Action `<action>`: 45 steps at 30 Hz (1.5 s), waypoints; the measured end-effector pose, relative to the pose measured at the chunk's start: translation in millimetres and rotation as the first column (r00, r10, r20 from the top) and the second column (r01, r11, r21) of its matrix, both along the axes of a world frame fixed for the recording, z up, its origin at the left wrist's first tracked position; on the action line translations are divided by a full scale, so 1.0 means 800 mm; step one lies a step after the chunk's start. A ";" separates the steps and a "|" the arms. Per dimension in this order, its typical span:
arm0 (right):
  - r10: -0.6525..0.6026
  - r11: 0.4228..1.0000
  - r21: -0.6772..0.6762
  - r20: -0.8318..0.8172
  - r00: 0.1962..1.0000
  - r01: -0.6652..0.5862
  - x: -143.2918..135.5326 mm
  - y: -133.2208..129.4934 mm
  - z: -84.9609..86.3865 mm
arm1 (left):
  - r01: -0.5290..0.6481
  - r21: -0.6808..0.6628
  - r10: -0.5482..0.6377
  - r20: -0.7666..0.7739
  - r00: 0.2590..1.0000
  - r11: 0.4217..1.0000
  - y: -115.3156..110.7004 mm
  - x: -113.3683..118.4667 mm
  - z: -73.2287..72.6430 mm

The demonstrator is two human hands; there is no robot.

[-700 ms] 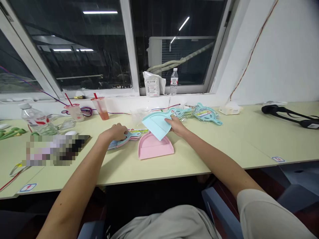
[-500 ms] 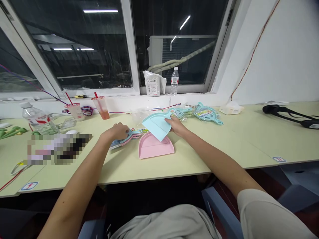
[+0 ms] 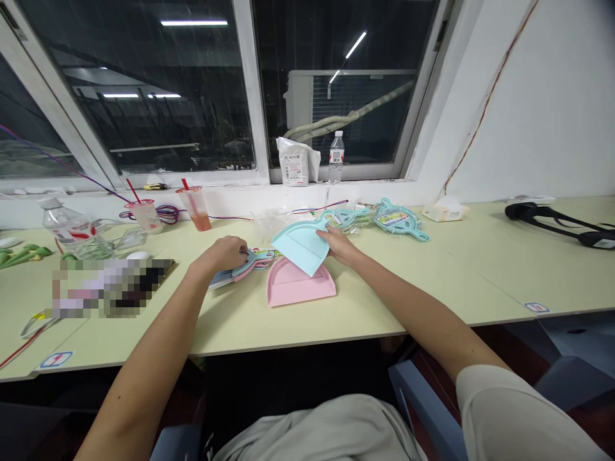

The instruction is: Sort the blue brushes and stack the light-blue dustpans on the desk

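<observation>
The person's right hand [image 3: 339, 246] has its fingers clamped on the edge of a smooth, pale blue plastic dustpan [image 3: 300, 243], near its handle. The dustpan is fan-shaped, with a raised curved rim, and is tilted so that one corner points down in front of a pink dustpan [image 3: 300, 288]. Whether the two touch cannot be told. The pink one lies on the table [image 3: 384, 294], its wide straight edge toward the person.

The left hand [image 3: 228, 254] is on a small pile of blue and pink brushes [image 3: 247, 266] with looped plastic handles and pale bristles. Its fingers bend down over them; whether they grip cannot be told. Behind the right hand, glossy, crinkled clear wrap covers a blue set [image 3: 396, 221] with rounded outlines. Two see-through cups with red straws stand farther left, beside a loose coil of thin wire [image 3: 168, 214].
</observation>
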State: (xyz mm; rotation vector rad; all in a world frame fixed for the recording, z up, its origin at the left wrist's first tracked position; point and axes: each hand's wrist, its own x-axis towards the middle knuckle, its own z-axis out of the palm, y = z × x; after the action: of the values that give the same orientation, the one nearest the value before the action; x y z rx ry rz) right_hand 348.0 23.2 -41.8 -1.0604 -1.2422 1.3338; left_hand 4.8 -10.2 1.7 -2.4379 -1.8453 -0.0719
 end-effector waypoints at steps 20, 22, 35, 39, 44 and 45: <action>-0.262 0.861 0.436 0.821 0.507 -0.261 -0.020 -0.023 0.002 | 0.070 0.141 -0.100 0.217 0.971 0.988 -0.026 0.134 -0.025; -0.270 0.864 0.432 0.831 0.485 -0.258 -0.026 -0.024 -0.007 | 0.081 0.174 -0.113 0.182 0.977 0.981 -0.028 0.134 -0.029; -0.144 0.903 0.323 0.850 0.506 -0.285 -0.017 -0.019 -0.021 | 0.037 0.167 -0.081 0.264 0.961 0.985 -0.029 0.149 -0.056; -0.166 0.899 0.326 0.871 0.463 -0.292 -0.017 -0.026 -0.018 | 0.045 0.189 -0.095 0.266 0.959 0.981 -0.026 0.153 -0.060; -0.153 0.906 0.305 0.883 0.444 -0.293 -0.017 -0.023 -0.019 | 0.131 0.406 -0.282 0.338 0.898 0.904 -0.050 0.152 -0.045; -0.125 0.913 0.285 0.878 0.462 -0.293 -0.016 -0.021 -0.019 | 0.167 0.520 -0.389 0.354 0.851 0.838 -0.062 0.150 -0.038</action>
State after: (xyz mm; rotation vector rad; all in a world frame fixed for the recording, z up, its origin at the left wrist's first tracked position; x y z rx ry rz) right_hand 335.3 6.4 -57.1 -1.4511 -2.2673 0.4243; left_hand 125.1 -59.8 -28.7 -2.4249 -1.3258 -1.0602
